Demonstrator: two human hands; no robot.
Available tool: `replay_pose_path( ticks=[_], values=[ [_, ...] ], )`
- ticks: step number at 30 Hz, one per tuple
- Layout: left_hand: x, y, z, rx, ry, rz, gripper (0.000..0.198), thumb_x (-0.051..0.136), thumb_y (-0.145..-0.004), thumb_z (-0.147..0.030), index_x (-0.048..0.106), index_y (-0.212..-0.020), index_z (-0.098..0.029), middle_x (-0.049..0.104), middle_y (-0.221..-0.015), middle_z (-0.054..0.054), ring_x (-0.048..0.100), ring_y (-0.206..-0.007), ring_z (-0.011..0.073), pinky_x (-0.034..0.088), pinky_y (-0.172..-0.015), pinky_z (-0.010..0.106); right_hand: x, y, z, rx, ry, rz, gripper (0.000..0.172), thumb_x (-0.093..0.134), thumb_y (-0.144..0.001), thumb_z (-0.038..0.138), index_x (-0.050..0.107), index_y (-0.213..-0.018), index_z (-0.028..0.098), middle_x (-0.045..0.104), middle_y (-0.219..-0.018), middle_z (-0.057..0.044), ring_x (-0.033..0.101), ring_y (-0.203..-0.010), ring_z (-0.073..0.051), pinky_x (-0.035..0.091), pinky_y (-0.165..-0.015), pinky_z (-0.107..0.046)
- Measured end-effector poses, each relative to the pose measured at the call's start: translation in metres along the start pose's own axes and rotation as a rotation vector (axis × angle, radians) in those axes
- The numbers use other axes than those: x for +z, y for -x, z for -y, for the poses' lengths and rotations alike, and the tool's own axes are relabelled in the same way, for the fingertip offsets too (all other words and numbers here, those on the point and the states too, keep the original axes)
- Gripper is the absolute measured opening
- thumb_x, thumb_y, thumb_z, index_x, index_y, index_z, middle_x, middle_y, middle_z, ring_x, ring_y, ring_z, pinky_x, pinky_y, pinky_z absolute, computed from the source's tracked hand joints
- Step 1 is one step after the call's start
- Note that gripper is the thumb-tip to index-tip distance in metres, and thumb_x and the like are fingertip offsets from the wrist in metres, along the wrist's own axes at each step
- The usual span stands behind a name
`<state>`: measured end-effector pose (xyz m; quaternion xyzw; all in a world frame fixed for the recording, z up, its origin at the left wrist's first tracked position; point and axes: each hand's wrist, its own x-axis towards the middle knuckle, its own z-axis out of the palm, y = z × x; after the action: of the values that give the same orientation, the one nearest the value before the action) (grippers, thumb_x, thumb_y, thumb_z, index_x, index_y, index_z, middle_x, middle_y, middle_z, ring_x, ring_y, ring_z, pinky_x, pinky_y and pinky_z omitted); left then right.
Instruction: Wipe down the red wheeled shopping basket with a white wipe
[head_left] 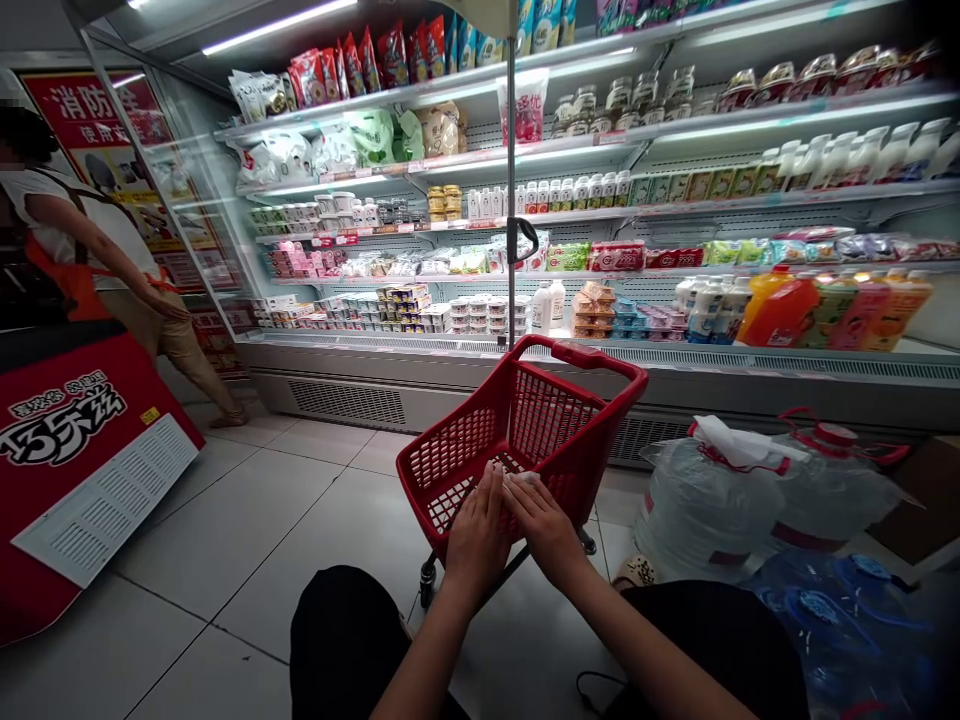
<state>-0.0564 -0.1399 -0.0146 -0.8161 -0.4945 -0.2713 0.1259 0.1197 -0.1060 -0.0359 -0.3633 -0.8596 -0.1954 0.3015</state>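
A red plastic shopping cart [555,420] stands on the floor in front of my knees, its handle on the far side. My left hand [480,525] lies at the cart's near edge, fingers stretched out and close together, pointing into the basket. Just to its right, my right hand [544,525] presses a crumpled white wipe [528,477] against the near rim. Most of that wipe is hidden beneath the fingers. Both hands nearly touch at the fingertips. Slotted walls and part of the basket's bottom show beyond them.
A glass-fronted refrigerated display [420,230] with stocked shelves runs behind the cart. Large water jugs [712,500] and blue-capped bottles [832,620] stand at the right. A red chest freezer [90,470] is at the left, with a person [97,230] behind it.
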Motion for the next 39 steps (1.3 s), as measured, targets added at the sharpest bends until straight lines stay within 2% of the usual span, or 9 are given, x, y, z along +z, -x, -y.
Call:
replay_pose_path(
  ticks=[3,7,10,15,21,26,31,35,39],
  values=[
    [-0.009,0.007,0.004,-0.002,-0.039,-0.005,0.091,0.051,-0.092,-0.013,0.0,-0.167,-0.013,0.02,-0.172,0.015,0.026,-0.158,0.0242,0.038,-0.123,0.043,-0.006,0.0,-0.01,-0.024,0.01,0.039,0.077,0.038,-0.091,0.001,0.026,-0.165,0.021,0.049,-0.16,-0.005,0.043,-0.149,-0.018,0.026,-0.128,-0.046],
    [-0.018,0.027,0.019,-0.008,-0.182,0.012,0.083,0.05,-0.096,-0.015,0.009,-0.168,-0.022,0.029,-0.17,0.01,0.031,-0.156,0.0289,0.03,-0.126,0.053,-0.019,0.004,-0.061,0.113,0.1,0.041,0.082,0.037,-0.09,0.001,0.019,-0.166,0.026,0.045,-0.162,-0.004,0.045,-0.148,-0.018,0.025,-0.127,-0.047],
    [-0.017,0.039,0.031,-0.033,-0.228,0.018,0.08,0.044,-0.096,-0.007,0.016,-0.167,-0.029,0.031,-0.17,0.007,0.037,-0.153,0.0269,0.037,-0.123,0.05,-0.019,0.005,-0.08,0.192,0.122,0.013,0.083,0.034,-0.091,0.0,0.016,-0.167,0.026,0.045,-0.162,-0.005,0.043,-0.149,-0.019,0.028,-0.126,-0.047],
    [-0.002,0.038,0.036,-0.072,-0.245,-0.013,0.087,0.033,-0.093,0.005,0.003,-0.168,-0.028,0.039,-0.166,0.009,0.053,-0.142,0.0201,0.044,-0.119,0.042,-0.003,0.002,-0.037,0.184,0.066,0.013,0.08,0.037,-0.09,0.0,0.022,-0.166,0.021,0.045,-0.163,-0.007,0.041,-0.15,-0.02,0.029,-0.126,-0.046],
    [0.01,0.03,0.028,-0.125,-0.33,-0.03,0.083,0.034,-0.097,-0.001,-0.006,-0.167,-0.023,0.033,-0.168,0.014,0.059,-0.135,0.0235,0.047,-0.115,0.042,0.01,-0.002,0.034,-0.01,-0.03,0.022,0.078,0.038,-0.087,-0.001,0.032,-0.163,0.019,0.046,-0.162,-0.003,0.037,-0.152,-0.017,0.029,-0.128,-0.043],
    [0.001,0.031,0.031,-0.085,-0.193,-0.001,0.081,0.039,-0.1,-0.007,-0.004,-0.167,-0.019,0.032,-0.168,0.014,0.05,-0.145,0.0235,0.044,-0.118,0.043,-0.003,-0.002,-0.006,0.025,-0.034,0.057,0.084,0.038,-0.086,-0.003,0.027,-0.164,0.026,0.05,-0.159,-0.003,0.045,-0.147,-0.015,0.025,-0.128,-0.044],
    [-0.017,0.037,0.061,0.071,-0.104,0.084,0.077,0.06,-0.099,-0.021,0.021,-0.165,-0.031,0.031,-0.17,0.006,0.031,-0.156,0.0272,0.037,-0.123,0.05,-0.007,0.003,-0.054,0.162,0.036,0.056,0.084,0.04,-0.087,0.0,0.024,-0.165,0.027,0.049,-0.16,-0.005,0.045,-0.148,-0.019,0.026,-0.127,-0.046],
    [-0.019,0.033,0.078,0.125,-0.149,0.108,0.079,0.066,-0.096,-0.018,0.028,-0.163,-0.037,0.051,-0.158,0.003,0.051,-0.143,0.0227,0.043,-0.12,0.045,0.001,0.002,-0.056,0.185,0.014,0.04,0.082,0.037,-0.089,0.0,0.023,-0.166,0.026,0.049,-0.16,-0.004,0.041,-0.15,-0.018,0.029,-0.126,-0.044],
    [-0.015,0.026,0.073,0.153,-0.167,0.118,0.084,0.068,-0.095,-0.015,0.024,-0.164,-0.035,0.064,-0.145,0.002,0.065,-0.126,0.02,0.051,-0.112,0.038,0.005,0.001,-0.044,0.217,-0.02,0.015,0.08,0.035,-0.09,0.001,0.023,-0.166,0.024,0.049,-0.16,-0.005,0.039,-0.151,-0.02,0.031,-0.126,-0.046]
  ],
)
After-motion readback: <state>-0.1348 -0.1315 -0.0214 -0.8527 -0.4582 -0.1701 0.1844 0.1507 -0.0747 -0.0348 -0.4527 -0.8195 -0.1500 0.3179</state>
